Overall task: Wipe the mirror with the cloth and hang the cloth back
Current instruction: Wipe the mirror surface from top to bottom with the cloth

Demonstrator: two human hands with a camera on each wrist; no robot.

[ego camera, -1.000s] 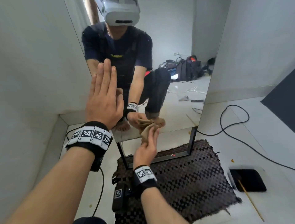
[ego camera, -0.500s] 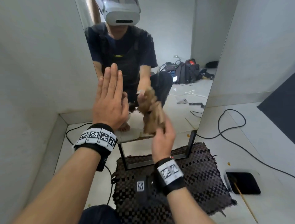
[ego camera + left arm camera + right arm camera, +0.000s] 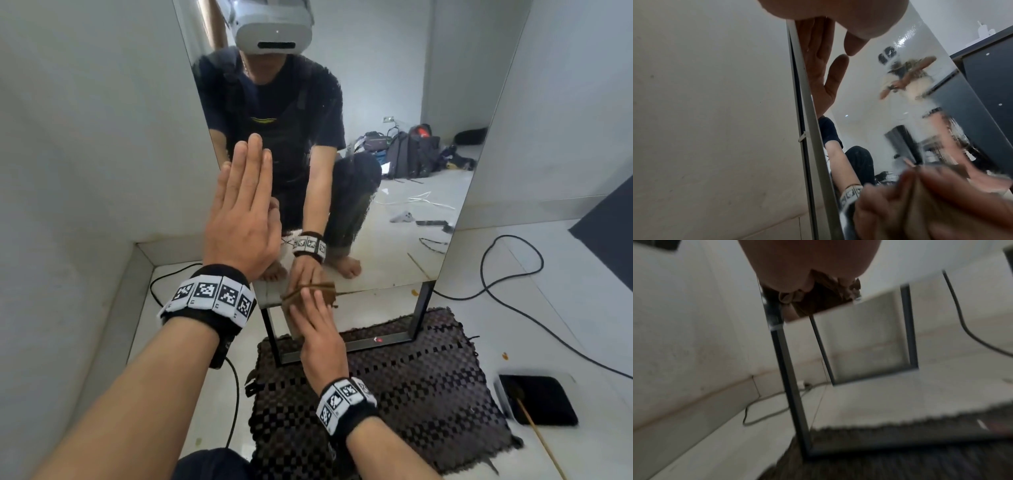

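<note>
A tall mirror [image 3: 394, 102] stands in a black frame against the wall. My left hand [image 3: 245, 212] lies flat on the glass near its left edge, fingers straight and pointing up; in the left wrist view the palm [image 3: 838, 16] meets its own reflection. Lower down, my right hand [image 3: 317, 325] presses a brown cloth [image 3: 325, 291] against the mirror's bottom edge with straight fingers; the thumb is hidden. The right wrist view is blurred, with the bunched cloth [image 3: 818, 300] under the palm [image 3: 807, 259]. The left wrist view shows the cloth [image 3: 920, 207] blurred against the glass [image 3: 869, 113].
The mirror's black stand [image 3: 419, 308] rests on a dark woven mat [image 3: 411, 394]. A black cable [image 3: 513, 274] loops over the white floor on the right, another [image 3: 161, 284] on the left. A black slab [image 3: 537, 401] with a thin stick lies at right. A wall [image 3: 85, 171] is close on the left.
My right hand carried the cloth up to mid-mirror half a second ago, then swept it back down to the bottom edge. The left hand stayed flat on the glass.
</note>
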